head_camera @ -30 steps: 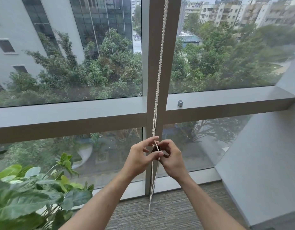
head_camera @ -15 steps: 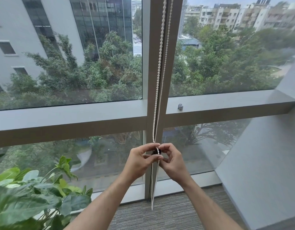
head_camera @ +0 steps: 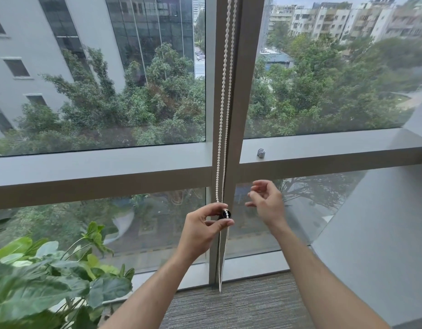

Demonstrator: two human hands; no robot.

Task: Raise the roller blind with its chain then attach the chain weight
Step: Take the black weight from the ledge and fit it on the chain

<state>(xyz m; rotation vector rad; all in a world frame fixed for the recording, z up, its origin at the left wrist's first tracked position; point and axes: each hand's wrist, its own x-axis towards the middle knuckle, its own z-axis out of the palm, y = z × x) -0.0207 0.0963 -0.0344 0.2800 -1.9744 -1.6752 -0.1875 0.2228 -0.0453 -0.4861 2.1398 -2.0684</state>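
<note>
A white bead chain [head_camera: 223, 110] hangs in two strands down the grey window mullion [head_camera: 238, 115], its loop ending near the carpet. A small black round chain weight [head_camera: 226, 214] sits on the chain at waist height. My left hand [head_camera: 203, 229] pinches the weight and chain between thumb and forefinger. To the right of the chain, my right hand [head_camera: 267, 203] is apart from it, fingers spread and loosely curled, holding nothing. No blind fabric shows over the glass.
A leafy green plant [head_camera: 39, 276] fills the lower left corner. A small metal clip [head_camera: 261, 153] stands on the window ledge [head_camera: 324, 148] right of the mullion. A grey wall [head_camera: 383, 233] angles in on the right. Striped carpet [head_camera: 241, 307] lies below.
My right hand has let go of the chain and weight and drawn away to the right and up. The two strands, twisted together a second ago, now hang side by side.
</note>
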